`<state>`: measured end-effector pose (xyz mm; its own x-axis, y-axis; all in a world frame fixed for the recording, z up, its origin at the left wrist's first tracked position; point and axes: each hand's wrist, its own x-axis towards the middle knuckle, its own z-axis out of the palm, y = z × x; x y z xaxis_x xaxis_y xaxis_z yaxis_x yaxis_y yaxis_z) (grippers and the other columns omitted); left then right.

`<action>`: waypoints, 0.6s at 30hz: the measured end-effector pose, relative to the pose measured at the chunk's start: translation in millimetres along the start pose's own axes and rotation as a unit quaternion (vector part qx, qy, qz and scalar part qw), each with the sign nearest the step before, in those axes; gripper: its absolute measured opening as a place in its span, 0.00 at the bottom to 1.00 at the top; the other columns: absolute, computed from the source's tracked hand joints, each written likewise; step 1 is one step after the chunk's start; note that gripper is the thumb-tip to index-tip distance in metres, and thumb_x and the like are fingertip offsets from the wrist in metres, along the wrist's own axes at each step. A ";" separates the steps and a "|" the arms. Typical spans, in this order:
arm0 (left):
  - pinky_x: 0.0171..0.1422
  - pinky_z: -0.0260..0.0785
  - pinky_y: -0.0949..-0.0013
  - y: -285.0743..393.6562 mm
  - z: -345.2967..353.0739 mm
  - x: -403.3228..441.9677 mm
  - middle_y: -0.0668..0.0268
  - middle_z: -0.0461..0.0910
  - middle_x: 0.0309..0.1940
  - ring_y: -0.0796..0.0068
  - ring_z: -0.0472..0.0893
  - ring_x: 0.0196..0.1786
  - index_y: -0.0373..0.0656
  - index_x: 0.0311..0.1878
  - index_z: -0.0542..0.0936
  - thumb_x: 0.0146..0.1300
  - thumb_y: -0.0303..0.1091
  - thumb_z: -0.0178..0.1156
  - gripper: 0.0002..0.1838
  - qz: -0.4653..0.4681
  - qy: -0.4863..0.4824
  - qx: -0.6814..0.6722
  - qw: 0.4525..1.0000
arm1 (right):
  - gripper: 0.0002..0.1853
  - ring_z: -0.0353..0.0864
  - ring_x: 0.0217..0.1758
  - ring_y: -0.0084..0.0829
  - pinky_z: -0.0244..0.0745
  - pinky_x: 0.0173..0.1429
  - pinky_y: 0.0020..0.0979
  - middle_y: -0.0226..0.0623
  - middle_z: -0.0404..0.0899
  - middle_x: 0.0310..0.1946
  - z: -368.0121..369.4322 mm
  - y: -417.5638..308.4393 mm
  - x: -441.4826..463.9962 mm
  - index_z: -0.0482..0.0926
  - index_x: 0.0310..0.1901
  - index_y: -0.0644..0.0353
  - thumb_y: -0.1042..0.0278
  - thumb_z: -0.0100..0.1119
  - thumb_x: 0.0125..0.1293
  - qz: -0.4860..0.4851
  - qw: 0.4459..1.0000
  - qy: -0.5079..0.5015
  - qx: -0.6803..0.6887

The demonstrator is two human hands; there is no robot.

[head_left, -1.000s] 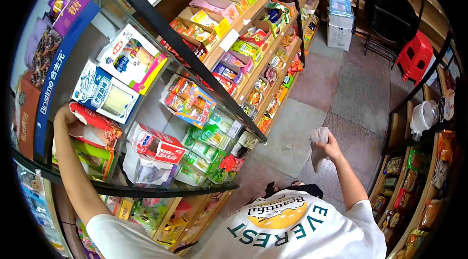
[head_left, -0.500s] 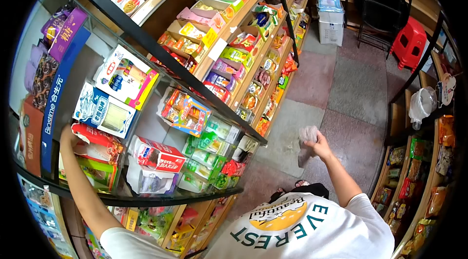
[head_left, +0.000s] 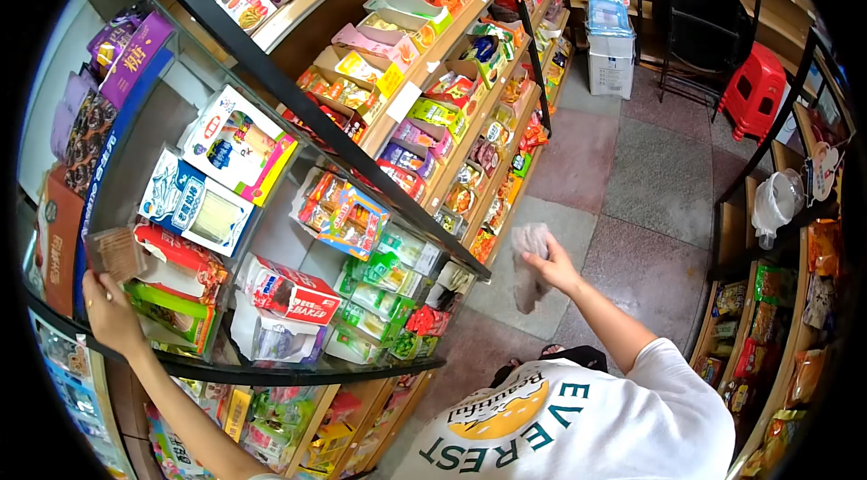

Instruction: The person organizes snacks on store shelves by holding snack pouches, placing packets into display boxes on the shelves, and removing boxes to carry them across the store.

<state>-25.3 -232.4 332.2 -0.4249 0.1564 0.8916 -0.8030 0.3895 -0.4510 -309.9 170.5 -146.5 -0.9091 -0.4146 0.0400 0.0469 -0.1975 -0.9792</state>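
Note:
At the shelf's left end, my left hand (head_left: 112,316) is closed on the lower edge of a clear packet with brown contents (head_left: 117,254). Beside that packet sit an open red snack box (head_left: 181,265) and a green snack box (head_left: 176,313). A blue and white box (head_left: 194,205) stands just behind them. Out over the floor, my right hand (head_left: 555,268) pinches a crumpled greyish cloth (head_left: 531,274), which hangs down from the fingers.
A black metal rail (head_left: 271,376) edges the glass shelf in front. Stepped snack shelves (head_left: 433,110) run along the back. White boxes (head_left: 610,55), a black folding chair (head_left: 704,15) and a red stool (head_left: 755,87) stand beyond the tiled floor (head_left: 664,164). More shelves (head_left: 768,326) are at right.
My left hand has moved from behind the red box toward the front left, and the clear packet now shows in it. My right hand with the cloth has shifted left.

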 end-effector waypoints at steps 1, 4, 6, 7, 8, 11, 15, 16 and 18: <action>0.36 0.71 0.66 -4.4 -11.9 0.0 0.59 0.80 0.37 0.61 0.80 0.35 0.45 0.47 0.76 0.61 0.39 0.52 0.13 0.006 0.051 0.000 0.999 | 0.26 0.69 0.51 0.26 0.65 0.55 0.29 0.35 0.71 0.49 7.3 -1.4 3.5 0.63 0.56 0.62 0.70 0.59 0.56 -0.001 1.000 0.001 0.000; 0.39 0.73 0.72 -6.4 -59.0 -12.2 0.58 0.80 0.38 0.71 0.80 0.36 0.37 0.45 0.75 0.61 0.30 0.55 0.11 -0.117 0.110 -0.158 0.974 | 0.25 0.70 0.51 0.26 0.65 0.55 0.29 0.34 0.73 0.47 38.7 -39.7 7.5 0.65 0.54 0.63 0.68 0.61 0.55 -0.011 0.997 -0.040 0.067; 0.41 0.73 0.71 8.0 -90.4 -20.0 0.55 0.79 0.39 0.71 0.79 0.36 0.32 0.44 0.74 0.59 0.25 0.56 0.11 -0.121 0.162 -0.299 0.933 | 0.27 0.70 0.51 0.26 0.65 0.56 0.29 0.35 0.73 0.47 59.5 -66.8 11.2 0.65 0.55 0.63 0.67 0.62 0.55 -0.040 0.996 -0.056 0.060; 0.42 0.74 0.71 41.2 -118.4 -18.9 0.54 0.79 0.39 0.71 0.79 0.36 0.30 0.44 0.73 0.58 0.22 0.57 0.11 -0.154 0.146 -0.335 0.918 | 0.28 0.70 0.51 0.27 0.65 0.56 0.29 0.35 0.73 0.48 70.0 -77.7 12.2 0.65 0.55 0.64 0.66 0.63 0.54 -0.068 0.994 -0.071 0.056; 0.43 0.73 0.72 50.8 -122.3 -28.9 0.55 0.79 0.38 0.72 0.78 0.36 0.32 0.44 0.73 0.59 0.23 0.57 0.10 -0.187 0.077 -0.441 0.874 | 0.32 0.69 0.54 0.28 0.63 0.58 0.30 0.36 0.71 0.50 80.7 -88.1 13.2 0.62 0.57 0.64 0.63 0.65 0.52 -0.063 0.990 -0.101 0.078; 0.40 0.67 0.75 127.2 -120.2 -60.2 0.65 0.73 0.34 0.77 0.74 0.36 0.37 0.38 0.73 0.56 0.24 0.59 0.08 -0.093 -0.116 -0.479 0.865 | 0.46 0.60 0.61 0.32 0.56 0.64 0.32 0.42 0.63 0.57 110.6 -105.1 21.7 0.54 0.62 0.65 0.56 0.70 0.45 -0.150 0.954 -0.228 0.127; 0.33 0.64 0.82 228.2 -103.4 -112.9 0.69 0.74 0.30 0.85 0.72 0.31 0.38 0.37 0.71 0.56 0.21 0.54 0.05 -0.260 -0.359 -0.721 0.532 | 0.49 0.61 0.60 0.29 0.58 0.63 0.30 0.41 0.62 0.57 131.1 -109.2 13.0 0.51 0.62 0.64 0.61 0.73 0.41 -0.014 0.926 -0.374 0.049; 0.32 0.64 0.82 246.3 -93.0 -125.4 0.67 0.76 0.29 0.83 0.74 0.29 0.37 0.37 0.70 0.58 0.21 0.53 0.05 -0.228 -0.321 -0.715 0.578 | 0.44 0.63 0.58 0.27 0.60 0.62 0.29 0.39 0.65 0.55 131.2 -109.0 9.9 0.55 0.61 0.64 0.65 0.71 0.43 0.002 0.918 -0.381 0.108; 0.36 0.71 0.76 274.9 -74.1 -163.4 0.62 0.77 0.34 0.74 0.78 0.33 0.37 0.42 0.69 0.59 0.23 0.53 0.08 -0.428 -0.317 -0.794 0.294 | 0.35 0.68 0.53 0.23 0.63 0.59 0.27 0.35 0.70 0.51 123.6 -106.7 6.8 0.61 0.57 0.63 0.72 0.68 0.47 0.029 0.910 -0.381 0.159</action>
<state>-145.6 -83.7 65.5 -0.7481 -0.6197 0.2375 0.2632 0.0515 0.9634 -270.0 79.0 -17.1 -0.3565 -0.9042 0.2353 0.3135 -0.3530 -0.8815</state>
